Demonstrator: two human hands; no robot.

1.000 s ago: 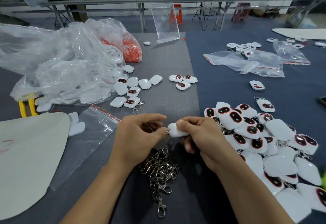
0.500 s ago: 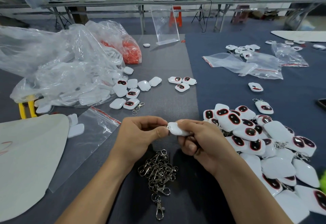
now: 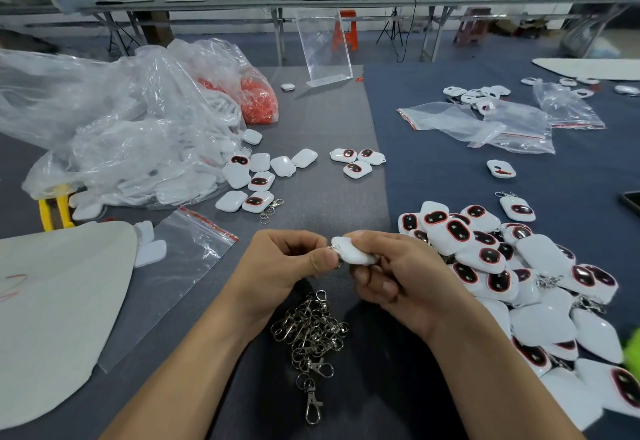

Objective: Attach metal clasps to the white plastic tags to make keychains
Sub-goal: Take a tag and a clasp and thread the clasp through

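Both grips pinch: the right hand (image 3: 405, 276) holds a smooth, rounded white tag (image 3: 351, 254) above the grey counter (image 3: 329, 204) while the left hand (image 3: 277, 266) nips a metal clasp ring (image 3: 333, 249) at its end. Steadying the slick shell and twisting the ring through looks key. Shiny clasps (image 3: 311, 332) lie tangled below.

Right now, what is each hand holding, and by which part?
The right hand grips a white tag around its body; the left hand pinches a metal ring at the tag's left end.
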